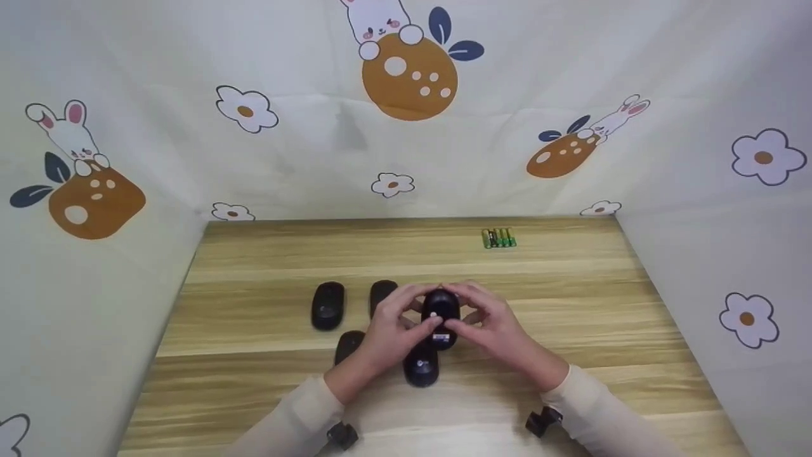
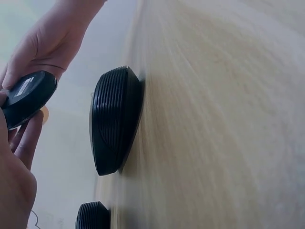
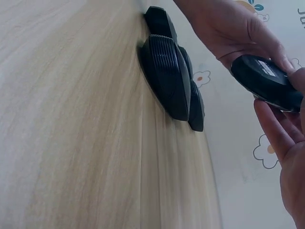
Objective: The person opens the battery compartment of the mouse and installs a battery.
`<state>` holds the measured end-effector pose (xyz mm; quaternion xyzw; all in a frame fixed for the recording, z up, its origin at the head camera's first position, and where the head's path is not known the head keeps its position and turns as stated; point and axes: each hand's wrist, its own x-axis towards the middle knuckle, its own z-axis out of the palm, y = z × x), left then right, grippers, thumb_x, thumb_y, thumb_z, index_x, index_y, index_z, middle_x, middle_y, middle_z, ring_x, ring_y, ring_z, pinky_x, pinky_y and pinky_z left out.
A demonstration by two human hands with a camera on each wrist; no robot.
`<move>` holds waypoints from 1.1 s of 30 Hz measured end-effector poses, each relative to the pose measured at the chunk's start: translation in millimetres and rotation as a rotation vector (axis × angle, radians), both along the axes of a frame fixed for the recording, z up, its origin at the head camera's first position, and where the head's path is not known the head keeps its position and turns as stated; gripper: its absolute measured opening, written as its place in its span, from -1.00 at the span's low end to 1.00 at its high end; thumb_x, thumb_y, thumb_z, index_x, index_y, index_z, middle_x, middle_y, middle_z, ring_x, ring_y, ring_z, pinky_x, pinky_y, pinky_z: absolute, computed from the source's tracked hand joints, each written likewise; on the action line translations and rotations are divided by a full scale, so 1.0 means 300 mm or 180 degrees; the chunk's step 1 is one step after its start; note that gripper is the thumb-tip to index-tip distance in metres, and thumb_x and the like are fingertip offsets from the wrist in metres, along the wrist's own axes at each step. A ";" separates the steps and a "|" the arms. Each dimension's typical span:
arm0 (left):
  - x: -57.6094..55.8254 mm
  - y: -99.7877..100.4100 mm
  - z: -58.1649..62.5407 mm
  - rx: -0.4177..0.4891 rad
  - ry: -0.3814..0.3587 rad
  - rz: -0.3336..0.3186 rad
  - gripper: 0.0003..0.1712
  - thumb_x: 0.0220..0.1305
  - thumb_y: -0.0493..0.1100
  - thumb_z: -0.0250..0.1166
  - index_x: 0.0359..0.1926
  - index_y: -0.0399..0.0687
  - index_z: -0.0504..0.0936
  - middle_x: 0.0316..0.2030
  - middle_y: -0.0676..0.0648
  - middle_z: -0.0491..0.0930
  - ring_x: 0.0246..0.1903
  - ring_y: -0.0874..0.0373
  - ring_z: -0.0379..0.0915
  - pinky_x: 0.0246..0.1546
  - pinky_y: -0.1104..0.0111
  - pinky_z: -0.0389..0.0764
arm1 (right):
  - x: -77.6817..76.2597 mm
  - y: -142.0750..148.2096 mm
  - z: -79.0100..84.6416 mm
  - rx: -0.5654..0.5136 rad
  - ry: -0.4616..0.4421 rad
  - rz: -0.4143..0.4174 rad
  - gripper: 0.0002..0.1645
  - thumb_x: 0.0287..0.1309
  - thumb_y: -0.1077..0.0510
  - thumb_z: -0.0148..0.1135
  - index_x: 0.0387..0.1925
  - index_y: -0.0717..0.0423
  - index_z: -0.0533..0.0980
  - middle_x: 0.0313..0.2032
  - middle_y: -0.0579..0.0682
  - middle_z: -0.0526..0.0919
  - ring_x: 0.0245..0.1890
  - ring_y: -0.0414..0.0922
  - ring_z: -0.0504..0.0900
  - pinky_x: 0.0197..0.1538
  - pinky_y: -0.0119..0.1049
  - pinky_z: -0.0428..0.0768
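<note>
Both hands hold one black computer mouse (image 1: 442, 302) above the table, its underside with a white label turned up toward the head camera. My left hand (image 1: 392, 331) grips its left side, thumb on the underside. On the opposite side, my right hand (image 1: 500, 325) grips it too, thumb pressed near the label. In the left wrist view the raised mouse (image 2: 32, 98) is seen from the side, clear of the wood. The right wrist view shows the same mouse (image 3: 264, 81) between the fingers. Directly below it, another black mouse (image 1: 421, 369) lies on the table.
More black mice lie to the left: one at far left (image 1: 328, 306), one partly behind the left hand (image 1: 382, 294), one beside the left forearm (image 1: 349, 346). A flat row of green-and-gold batteries (image 1: 499, 238) lies near the back edge. Patterned cloth walls (image 1: 304, 158) enclose the wooden table (image 1: 571, 266).
</note>
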<state>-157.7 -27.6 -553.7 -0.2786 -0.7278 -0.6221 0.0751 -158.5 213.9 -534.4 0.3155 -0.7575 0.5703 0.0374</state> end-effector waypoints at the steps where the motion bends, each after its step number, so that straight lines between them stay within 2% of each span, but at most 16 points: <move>1: -0.001 0.001 0.000 0.0013 -0.0045 0.0000 -0.46 0.45 -0.14 0.55 0.40 0.03 0.68 0.15 -0.06 0.68 -0.12 0.05 0.73 -0.36 0.25 0.86 | 0.000 0.000 0.001 0.0008 -0.0080 0.0000 -0.28 0.32 0.31 0.56 0.47 0.12 0.56 0.23 0.08 0.70 0.07 0.01 0.74 -0.18 -0.14 0.88; 5: -0.005 0.002 0.002 0.0045 -0.0178 -0.0014 -0.45 0.43 -0.16 0.56 0.39 0.00 0.69 0.15 -0.05 0.70 -0.16 0.03 0.73 -0.15 0.15 0.86 | -0.003 -0.001 0.005 -0.0034 -0.0295 0.0051 -0.28 0.33 0.32 0.55 0.47 0.14 0.55 0.23 0.12 0.68 0.03 0.08 0.73 -0.19 -0.13 0.88; 10: -0.007 0.002 0.009 0.0038 -0.0407 -0.0043 -0.44 0.42 -0.16 0.57 0.38 0.00 0.69 0.19 -0.01 0.71 -0.14 0.05 0.75 0.06 0.20 0.78 | -0.004 -0.002 0.007 -0.0075 -0.0409 0.0119 -0.29 0.33 0.34 0.54 0.46 0.15 0.56 0.24 0.15 0.66 0.01 0.02 0.72 -0.15 -0.11 0.88; 15: -0.006 0.004 0.018 0.0051 -0.0649 -0.0066 -0.45 0.41 -0.16 0.57 0.38 0.00 0.69 0.19 -0.01 0.70 -0.09 0.06 0.73 0.10 0.21 0.75 | -0.007 -0.004 0.003 -0.0083 -0.0400 0.0133 -0.31 0.33 0.35 0.53 0.45 0.13 0.57 0.24 0.14 0.67 0.00 0.00 0.72 -0.01 -0.09 0.86; 21: -0.002 0.004 0.027 0.0035 -0.0800 -0.0069 -0.45 0.41 -0.17 0.57 0.38 -0.02 0.69 0.19 -0.06 0.68 -0.09 0.06 0.72 0.12 0.18 0.74 | -0.009 -0.003 0.000 -0.0080 -0.0416 0.0119 -0.34 0.33 0.34 0.53 0.43 0.14 0.59 0.25 0.13 0.68 -0.02 0.02 0.73 0.06 -0.07 0.84; 27: -0.002 0.004 0.029 0.0022 -0.0859 -0.0077 -0.43 0.42 -0.17 0.56 0.39 -0.04 0.67 0.20 -0.08 0.68 -0.07 0.06 0.72 0.14 0.09 0.75 | -0.006 -0.003 0.008 -0.0046 -0.0562 0.0046 -0.36 0.35 0.31 0.53 0.41 0.12 0.60 0.27 0.13 0.67 -0.02 0.02 0.75 0.01 -0.06 0.85; 33: -0.005 0.006 0.018 0.0058 -0.0814 -0.0078 -0.44 0.42 -0.19 0.56 0.38 -0.10 0.67 0.15 -0.14 0.66 -0.15 0.03 0.74 0.06 0.13 0.77 | 0.002 -0.005 0.013 -0.0038 -0.0755 -0.0027 -0.39 0.38 0.29 0.51 0.42 0.15 0.60 0.26 0.22 0.66 -0.01 0.00 0.76 -0.11 -0.11 0.88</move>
